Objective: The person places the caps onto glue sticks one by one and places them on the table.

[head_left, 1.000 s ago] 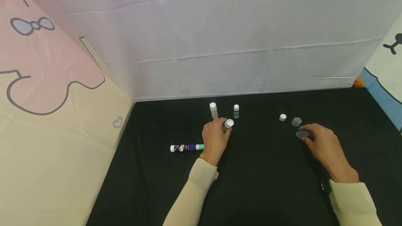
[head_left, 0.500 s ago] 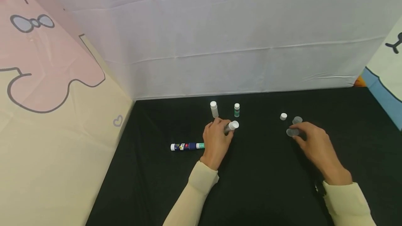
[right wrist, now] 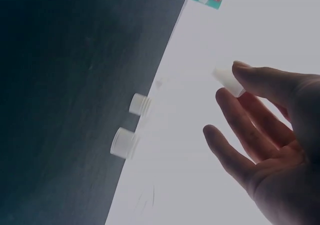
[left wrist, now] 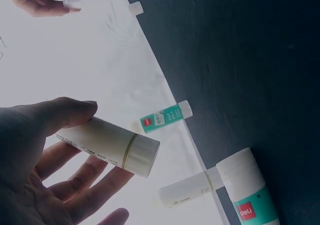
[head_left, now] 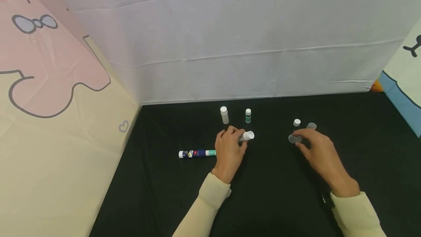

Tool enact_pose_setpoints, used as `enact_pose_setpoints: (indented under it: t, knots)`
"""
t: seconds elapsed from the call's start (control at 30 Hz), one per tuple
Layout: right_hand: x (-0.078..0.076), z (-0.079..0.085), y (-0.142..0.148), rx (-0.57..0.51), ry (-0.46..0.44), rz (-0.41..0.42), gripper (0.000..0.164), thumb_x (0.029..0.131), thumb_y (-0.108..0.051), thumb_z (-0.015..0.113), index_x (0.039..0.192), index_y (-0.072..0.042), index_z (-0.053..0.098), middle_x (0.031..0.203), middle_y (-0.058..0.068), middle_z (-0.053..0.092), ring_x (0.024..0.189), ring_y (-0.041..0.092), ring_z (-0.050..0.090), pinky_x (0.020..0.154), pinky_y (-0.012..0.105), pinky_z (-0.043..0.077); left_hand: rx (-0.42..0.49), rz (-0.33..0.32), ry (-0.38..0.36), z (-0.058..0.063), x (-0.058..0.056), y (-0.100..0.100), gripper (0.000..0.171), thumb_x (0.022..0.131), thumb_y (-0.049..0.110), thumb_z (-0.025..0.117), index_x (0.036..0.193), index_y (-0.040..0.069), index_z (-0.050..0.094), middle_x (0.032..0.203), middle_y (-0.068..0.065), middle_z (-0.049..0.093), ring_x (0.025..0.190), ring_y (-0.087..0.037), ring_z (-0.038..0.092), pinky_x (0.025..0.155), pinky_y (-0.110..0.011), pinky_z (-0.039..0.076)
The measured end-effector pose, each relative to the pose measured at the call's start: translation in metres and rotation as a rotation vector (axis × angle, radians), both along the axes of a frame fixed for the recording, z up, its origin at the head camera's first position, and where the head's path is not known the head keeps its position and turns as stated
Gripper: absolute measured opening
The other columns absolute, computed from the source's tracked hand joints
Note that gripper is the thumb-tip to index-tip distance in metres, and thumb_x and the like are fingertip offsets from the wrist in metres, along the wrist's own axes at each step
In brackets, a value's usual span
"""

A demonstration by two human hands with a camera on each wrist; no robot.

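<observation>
My left hand holds a pale glue stick between thumb and fingers. Its white end leans to the right; the same glue stick shows a lighter end band in the left wrist view. To the right, my right hand pinches a small translucent cap above the table. That cap sits between thumb and fingertips in the right wrist view. Behind my left hand stand a white glue stick and a smaller green-labelled one, a glue stick.
A navy and green glue stick lies left of my left hand, its right end hidden by it. A small white cap and another translucent cap rest behind my right hand. A white cloth rises behind the black table.
My right hand has moved left with its cap, toward my left hand. The glue stick in my left hand has tipped further over to the right.
</observation>
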State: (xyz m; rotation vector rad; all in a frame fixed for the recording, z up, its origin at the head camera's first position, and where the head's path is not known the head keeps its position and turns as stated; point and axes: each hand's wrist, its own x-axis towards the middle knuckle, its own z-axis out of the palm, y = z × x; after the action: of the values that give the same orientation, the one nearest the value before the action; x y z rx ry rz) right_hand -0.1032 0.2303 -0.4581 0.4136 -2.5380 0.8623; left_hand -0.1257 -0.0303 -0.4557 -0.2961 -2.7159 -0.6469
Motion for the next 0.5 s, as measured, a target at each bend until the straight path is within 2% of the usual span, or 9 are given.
enact_pose_setpoints:
  t: [0.17, 0.27, 0.4, 0.5]
  knots:
    - [0.000, 0.002, -0.011, 0.002, 0.058, 0.030, 0.045, 0.070, 0.017, 0.089, 0.109, -0.001, 0.075, 0.105, 0.015, 0.077, 0.094, 0.036, 0.074, 0.081, 0.048, 0.052, -0.018, -0.020, 0.025, 0.001, 0.006, 0.003, 0.022, 0.084, 0.013, 0.090, 0.105, 0.016, 0.082, 0.101, 0.000, 0.072, 0.092, -0.016, 0.072, 0.108, -0.050, 0.050]
    - [0.001, 0.004, -0.017, -0.012, 0.083, 0.063, 0.047, 0.068, 0.018, 0.089, 0.108, -0.002, 0.075, 0.107, 0.014, 0.077, 0.097, 0.033, 0.074, 0.089, 0.027, 0.050, -0.037, -0.033, 0.040, 0.000, 0.009, 0.005, 0.023, 0.084, 0.013, 0.090, 0.106, 0.016, 0.082, 0.101, 0.001, 0.072, 0.092, -0.015, 0.072, 0.107, -0.050, 0.051]
    - [0.002, 0.006, -0.025, -0.042, 0.109, 0.109, 0.049, 0.067, 0.021, 0.088, 0.108, -0.003, 0.076, 0.110, 0.012, 0.076, 0.099, 0.032, 0.073, 0.097, 0.004, 0.035, -0.072, -0.040, 0.072, -0.002, 0.013, 0.008, 0.026, 0.083, 0.014, 0.091, 0.107, 0.018, 0.082, 0.101, 0.002, 0.071, 0.092, -0.014, 0.072, 0.105, -0.049, 0.051]
    - [0.003, 0.008, -0.030, -0.056, 0.117, 0.136, 0.050, 0.067, 0.022, 0.087, 0.108, -0.003, 0.076, 0.112, 0.011, 0.076, 0.100, 0.031, 0.073, 0.100, 0.001, 0.032, -0.084, -0.040, 0.099, -0.003, 0.015, 0.010, 0.027, 0.081, 0.013, 0.091, 0.106, 0.019, 0.082, 0.101, 0.002, 0.071, 0.092, -0.014, 0.072, 0.104, -0.048, 0.052]
